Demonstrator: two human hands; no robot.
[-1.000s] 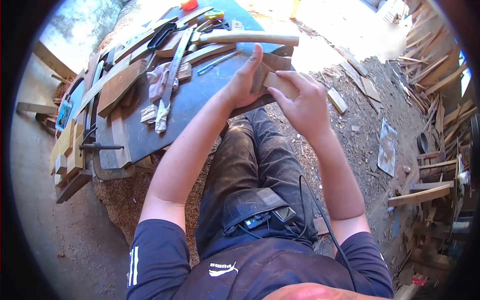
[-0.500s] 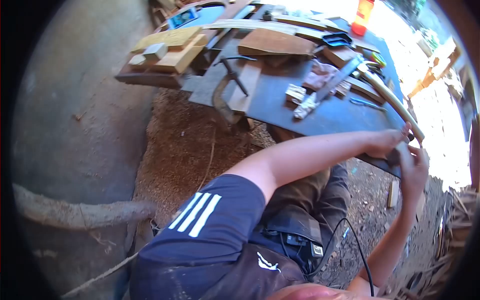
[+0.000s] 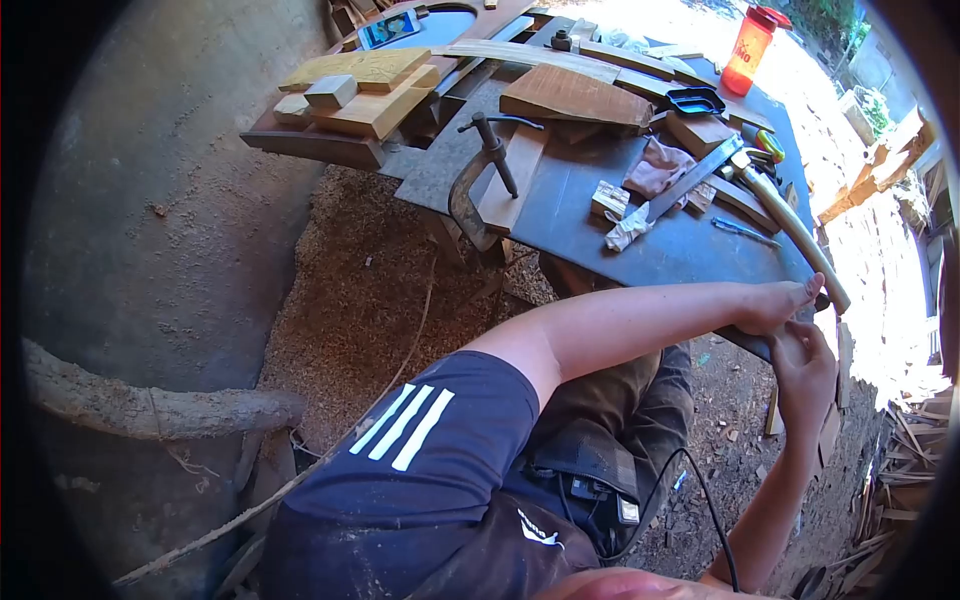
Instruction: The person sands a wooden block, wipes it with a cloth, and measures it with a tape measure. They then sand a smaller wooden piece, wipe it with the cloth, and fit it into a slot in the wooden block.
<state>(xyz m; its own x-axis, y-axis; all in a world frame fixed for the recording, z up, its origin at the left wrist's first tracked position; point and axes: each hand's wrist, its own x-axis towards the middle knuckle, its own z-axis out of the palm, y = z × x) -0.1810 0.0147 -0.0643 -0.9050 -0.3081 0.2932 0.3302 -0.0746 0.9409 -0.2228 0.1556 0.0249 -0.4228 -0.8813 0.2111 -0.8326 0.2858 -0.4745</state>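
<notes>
My left hand (image 3: 778, 304) is at the near right corner of the dark worktable (image 3: 570, 235), its thumb raised and its other fingers mostly hidden. Just below it, my right hand (image 3: 803, 368) has bent fingers pressed together against the left hand. Whatever lies between them is too small or hidden to make out. A curved wooden handle (image 3: 785, 215) lies along the table edge beside my left hand. Nearby on the table are a blue pen-like tool (image 3: 745, 232) and a long flat blade (image 3: 690, 182) with a wrapped end, resting near a pink cloth (image 3: 656, 165).
A clamp (image 3: 490, 150) grips the table's front edge. Wood blocks (image 3: 375, 105), a brown board (image 3: 575, 97), a black tray (image 3: 695, 101), a red bottle (image 3: 748, 52) and a phone (image 3: 388, 30) lie beyond. A thick branch (image 3: 160, 412) projects at left; a black cable (image 3: 705, 480) hangs near my body.
The camera view has shifted slightly, so the table appears lower and further right. My right hand has moved down and left, away from the curved handle. My left hand stays at the table corner.
</notes>
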